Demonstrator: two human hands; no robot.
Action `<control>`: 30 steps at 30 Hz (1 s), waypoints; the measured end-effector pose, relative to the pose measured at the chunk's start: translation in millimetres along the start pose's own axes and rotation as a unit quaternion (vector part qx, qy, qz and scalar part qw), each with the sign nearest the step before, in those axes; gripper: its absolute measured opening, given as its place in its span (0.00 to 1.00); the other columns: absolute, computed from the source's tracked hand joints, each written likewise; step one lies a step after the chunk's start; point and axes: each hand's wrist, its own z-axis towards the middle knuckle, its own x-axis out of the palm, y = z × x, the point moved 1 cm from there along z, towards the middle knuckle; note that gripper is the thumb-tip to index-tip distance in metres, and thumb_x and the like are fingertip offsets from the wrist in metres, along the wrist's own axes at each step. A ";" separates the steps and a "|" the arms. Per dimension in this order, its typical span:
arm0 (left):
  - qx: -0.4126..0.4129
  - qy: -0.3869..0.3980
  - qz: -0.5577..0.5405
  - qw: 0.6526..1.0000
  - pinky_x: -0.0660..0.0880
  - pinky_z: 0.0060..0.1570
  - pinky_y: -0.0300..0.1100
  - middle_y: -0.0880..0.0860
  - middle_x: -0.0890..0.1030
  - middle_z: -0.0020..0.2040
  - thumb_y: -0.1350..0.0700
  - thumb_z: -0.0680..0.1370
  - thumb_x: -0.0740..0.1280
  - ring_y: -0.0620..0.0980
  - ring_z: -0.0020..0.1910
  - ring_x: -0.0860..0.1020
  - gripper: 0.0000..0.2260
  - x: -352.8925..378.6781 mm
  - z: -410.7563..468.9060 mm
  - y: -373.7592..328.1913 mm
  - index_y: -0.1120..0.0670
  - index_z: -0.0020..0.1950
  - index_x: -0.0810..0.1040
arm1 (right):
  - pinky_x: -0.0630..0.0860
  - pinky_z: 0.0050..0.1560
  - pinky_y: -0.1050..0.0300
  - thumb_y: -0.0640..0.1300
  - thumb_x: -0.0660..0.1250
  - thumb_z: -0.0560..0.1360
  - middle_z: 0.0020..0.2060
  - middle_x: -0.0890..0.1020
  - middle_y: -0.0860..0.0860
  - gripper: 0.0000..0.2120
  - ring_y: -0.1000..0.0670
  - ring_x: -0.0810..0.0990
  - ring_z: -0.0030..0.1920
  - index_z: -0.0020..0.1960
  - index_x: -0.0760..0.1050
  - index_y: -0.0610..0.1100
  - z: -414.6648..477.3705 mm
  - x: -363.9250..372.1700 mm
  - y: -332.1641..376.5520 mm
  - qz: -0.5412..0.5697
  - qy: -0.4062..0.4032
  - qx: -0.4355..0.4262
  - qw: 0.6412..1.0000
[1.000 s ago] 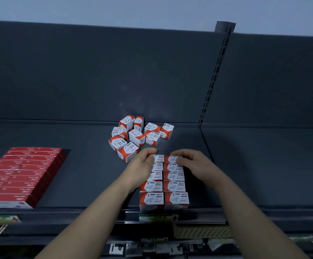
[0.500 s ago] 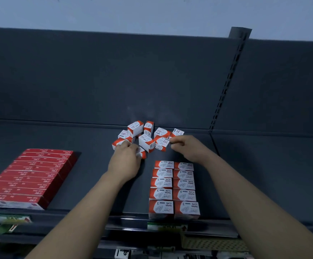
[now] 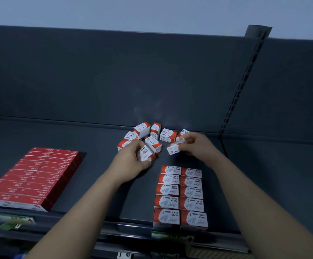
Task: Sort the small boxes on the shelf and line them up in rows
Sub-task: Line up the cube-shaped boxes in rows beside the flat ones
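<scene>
Dark grey shelf (image 3: 77, 139), pale wall (image 3: 152, 12) above.

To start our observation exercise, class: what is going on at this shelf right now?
A person is sorting paper clip boxes on a dark shelf. The left hand grips one paper clip box and the right hand pinches a second box, both at the loose pile near the back. Nearer the front edge, ten boxes already sit in two neat rows of five. A block of flat red boxes lies to the left.
</scene>
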 end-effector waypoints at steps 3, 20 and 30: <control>-0.003 0.012 -0.143 0.990 0.74 0.38 0.33 0.42 0.79 0.50 0.57 0.71 0.74 0.38 0.42 0.79 0.21 -1.8 -0.1 -14.2 0.47 0.58 0.68 | 0.81 0.49 0.50 0.34 0.66 0.74 0.48 0.84 0.42 0.08 0.45 0.83 0.48 0.53 0.77 0.41 -13.0 -13.9 -1.8 0.205 0.009 0.042 0.978; -0.041 -0.072 -0.314 0.946 0.72 0.60 0.42 0.46 0.79 0.59 0.55 0.81 0.60 0.45 0.58 0.77 0.12 20.4 -12.7 -27.4 0.49 0.64 0.74 | 0.79 0.52 0.52 0.39 0.64 0.78 0.52 0.81 0.45 0.09 0.47 0.81 0.49 0.58 0.75 0.45 -86.0 -34.4 -23.7 0.232 -0.112 0.040 0.965; -0.127 -0.104 -0.404 0.900 0.76 0.39 0.45 0.54 0.77 0.50 0.51 0.83 0.55 0.52 0.47 0.79 0.07 54.6 -58.0 -27.7 0.48 0.60 0.59 | 0.78 0.56 0.46 0.48 0.65 0.76 0.55 0.78 0.52 0.16 0.49 0.80 0.53 0.63 0.69 0.52 -115.3 26.6 -46.4 0.220 -0.290 0.058 0.930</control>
